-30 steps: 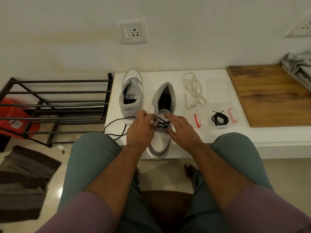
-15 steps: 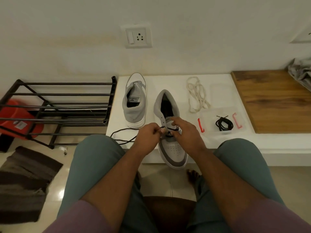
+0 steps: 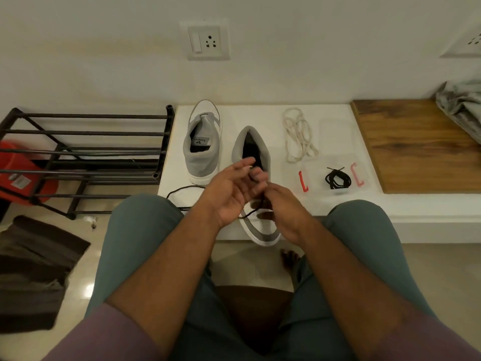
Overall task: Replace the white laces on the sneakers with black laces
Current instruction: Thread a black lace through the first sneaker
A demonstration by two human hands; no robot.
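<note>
Two sneakers lie on the white desk (image 3: pixel 260 121). The nearer sneaker (image 3: pixel 256 157) sits directly under the fingers, long axis running near to far, toe overhanging the near desk edge toward the person, heel away. Its eyelet area is hidden behind both hands. The right hand (image 3: pixel 282 207) is curled, fingers closed around the black lace (image 3: pixel 253 212), which passes down across the toe; the exact pinch point cannot be made out. The left hand (image 3: pixel 230 188) is turned palm-up with fingers (image 3: pixel 246 162) loosely spread; whether they touch the lace cannot be told. Left of the fingers, the lace's free end loops on the desk. Beyond and left, the second sneaker (image 3: pixel 201 147) lies parallel, heel toward the person. Right of the fingers, a coiled black lace (image 3: pixel 337 179) rests in a clear box (image 3: pixel 369 175); beyond it lie the white laces (image 3: pixel 299 134).
</note>
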